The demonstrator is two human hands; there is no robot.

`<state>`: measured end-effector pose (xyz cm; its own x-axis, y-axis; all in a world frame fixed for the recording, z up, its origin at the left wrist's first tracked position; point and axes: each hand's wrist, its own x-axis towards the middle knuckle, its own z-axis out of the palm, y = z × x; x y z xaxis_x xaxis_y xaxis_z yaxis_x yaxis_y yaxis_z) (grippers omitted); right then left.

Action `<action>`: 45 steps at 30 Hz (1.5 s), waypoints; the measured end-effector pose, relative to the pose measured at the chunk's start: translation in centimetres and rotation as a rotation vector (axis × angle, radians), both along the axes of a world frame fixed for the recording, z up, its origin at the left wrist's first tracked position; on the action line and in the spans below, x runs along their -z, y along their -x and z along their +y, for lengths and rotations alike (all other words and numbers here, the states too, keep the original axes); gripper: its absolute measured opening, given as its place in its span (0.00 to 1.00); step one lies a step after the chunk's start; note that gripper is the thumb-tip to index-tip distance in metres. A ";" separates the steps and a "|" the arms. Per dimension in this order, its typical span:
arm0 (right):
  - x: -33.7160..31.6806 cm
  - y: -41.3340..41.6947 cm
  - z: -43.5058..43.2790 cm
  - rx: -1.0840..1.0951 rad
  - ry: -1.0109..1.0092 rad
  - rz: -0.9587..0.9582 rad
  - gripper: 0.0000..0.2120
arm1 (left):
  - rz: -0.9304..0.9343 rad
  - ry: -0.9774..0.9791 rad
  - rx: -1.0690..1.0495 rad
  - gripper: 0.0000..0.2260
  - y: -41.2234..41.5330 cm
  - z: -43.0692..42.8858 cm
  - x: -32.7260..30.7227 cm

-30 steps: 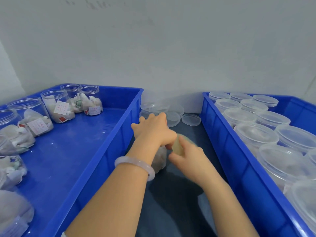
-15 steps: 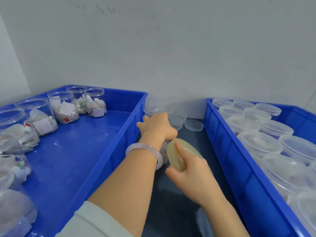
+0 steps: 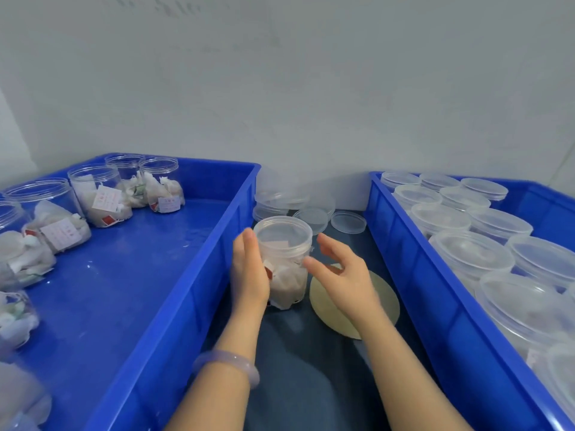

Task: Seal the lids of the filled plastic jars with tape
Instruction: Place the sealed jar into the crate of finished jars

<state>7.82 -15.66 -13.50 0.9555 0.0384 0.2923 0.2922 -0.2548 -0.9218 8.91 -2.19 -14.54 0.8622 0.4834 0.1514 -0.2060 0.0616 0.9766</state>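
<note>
Jar in hand: one clear plastic jar (image 3: 283, 253), lidded and filled with paper-wrapped packets, stands upright on the dark surface (image 3: 295, 368) between the two crates.
Left hand (image 3: 250, 272): fingers straight and together, laid flat against the jar's left wall; a pale bangle (image 3: 227, 365) sits on the wrist.
Right hand (image 3: 342, 275): fingers spread apart and loosely bent, gripping nothing. The thumb tip is right at the jar's right wall (whether it touches, I cannot tell).
Tape roll (image 3: 325, 306): one, yellowish, lying flat just right of the jar, partly under the right hand.
Left blue crate (image 3: 140, 275): at least seven filled jars (image 3: 96, 194) with threaded necks showing, ranged along its back and left sides. Those at the frame edge are cut off and blurred.
Right blue crate (image 3: 435, 306): at least ten lidded jars (image 3: 473, 253), packed closely together.
Loose lids (image 3: 347, 222): one lies singly near the right crate and the others overlap behind the jar, so their count is unclear.
Room: the left hand is close to the left crate's wall and the tape roll nears the right crate's wall. Open dark surface lies on the near side.
Change: half a second ago the right hand held the roll on edge and the left hand covered the jar. Now the roll is down and the jar shows.
</note>
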 end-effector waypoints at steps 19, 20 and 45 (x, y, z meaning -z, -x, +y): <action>1.9 0.5 2.5 0.155 -0.355 -0.196 0.11 | 0.010 0.013 0.087 0.32 -0.8 -0.5 2.7; 1.9 0.6 2.4 0.144 -0.354 -0.197 0.11 | 0.008 0.018 0.085 0.33 -0.8 -0.5 2.8; 0.8 -1.0 0.1 0.069 -0.269 0.011 0.03 | -0.031 -0.020 0.148 0.33 -0.8 0.0 3.2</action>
